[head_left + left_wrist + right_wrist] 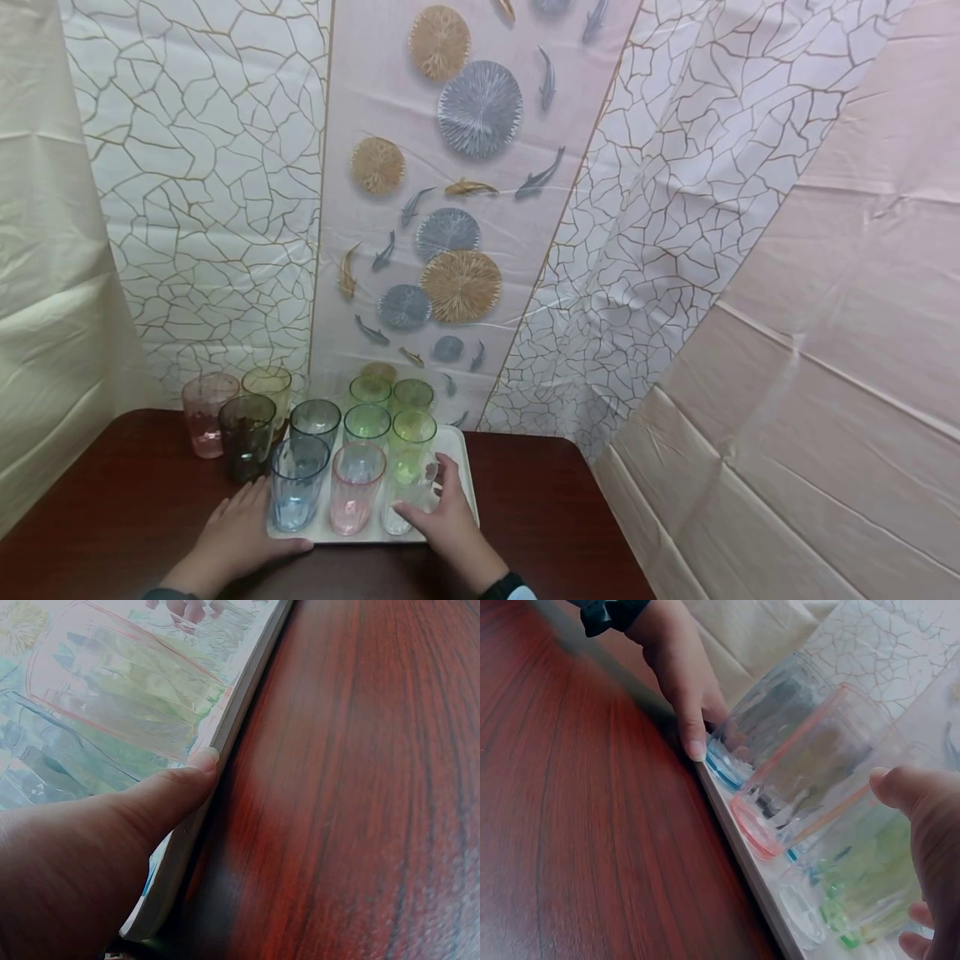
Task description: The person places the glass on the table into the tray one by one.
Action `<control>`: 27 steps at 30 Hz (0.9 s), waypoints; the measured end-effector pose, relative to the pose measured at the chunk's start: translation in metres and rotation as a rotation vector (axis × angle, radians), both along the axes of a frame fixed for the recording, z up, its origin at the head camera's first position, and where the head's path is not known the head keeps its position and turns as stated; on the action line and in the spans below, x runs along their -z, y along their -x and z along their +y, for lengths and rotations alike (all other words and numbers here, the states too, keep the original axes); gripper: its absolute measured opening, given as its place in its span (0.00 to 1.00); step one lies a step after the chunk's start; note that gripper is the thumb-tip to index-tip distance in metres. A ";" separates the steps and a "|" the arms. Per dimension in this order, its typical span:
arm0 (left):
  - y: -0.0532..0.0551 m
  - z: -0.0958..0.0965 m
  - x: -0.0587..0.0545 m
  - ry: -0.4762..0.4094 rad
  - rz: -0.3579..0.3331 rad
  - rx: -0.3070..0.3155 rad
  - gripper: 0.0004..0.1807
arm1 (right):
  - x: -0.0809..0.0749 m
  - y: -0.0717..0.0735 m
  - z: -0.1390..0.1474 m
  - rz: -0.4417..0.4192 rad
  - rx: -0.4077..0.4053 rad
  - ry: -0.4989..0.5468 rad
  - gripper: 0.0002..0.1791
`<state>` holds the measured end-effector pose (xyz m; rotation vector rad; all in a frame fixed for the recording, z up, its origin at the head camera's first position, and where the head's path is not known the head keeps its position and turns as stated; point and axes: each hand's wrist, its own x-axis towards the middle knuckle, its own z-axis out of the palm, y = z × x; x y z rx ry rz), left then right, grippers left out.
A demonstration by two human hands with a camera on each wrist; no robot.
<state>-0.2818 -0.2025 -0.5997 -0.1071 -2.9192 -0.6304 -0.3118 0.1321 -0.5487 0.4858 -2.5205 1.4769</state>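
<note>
On a white tray [461, 454] several ribbed clear-coloured tumblers stand in rows. My right hand [450, 512] grips a colourless tumbler [396, 521] at the tray's front right, thumb on one side and fingers on the other. To its left are a pink tumbler [352, 508] and a blue tumbler [294, 504]. My left hand [236, 529] lies against the tray's front left corner, fingers along the side beside the blue tumbler. In the left wrist view its thumb [169, 791] rests on the tray's front edge.
Behind the front row stand a grey tumbler [315, 421], green tumblers [367, 421] and a yellow-green tumbler [414, 429]. Left of the tray, on the dark red table [540, 517], are a pink-red tumbler [202, 417], a dark tumbler [246, 433] and a yellow tumbler [273, 383]. Patterned curtains [210, 208] hang behind.
</note>
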 end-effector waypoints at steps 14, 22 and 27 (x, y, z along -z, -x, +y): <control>-0.003 0.000 -0.004 -0.031 0.023 0.016 0.81 | 0.010 -0.021 0.054 0.231 0.074 -0.412 0.48; 0.000 -0.034 -0.019 -0.172 -0.007 0.082 0.66 | 0.017 -0.037 0.072 0.112 0.054 -0.416 0.48; 0.002 -0.069 -0.039 -0.195 -0.106 -0.052 0.56 | 0.021 -0.043 0.076 0.081 0.078 -0.375 0.50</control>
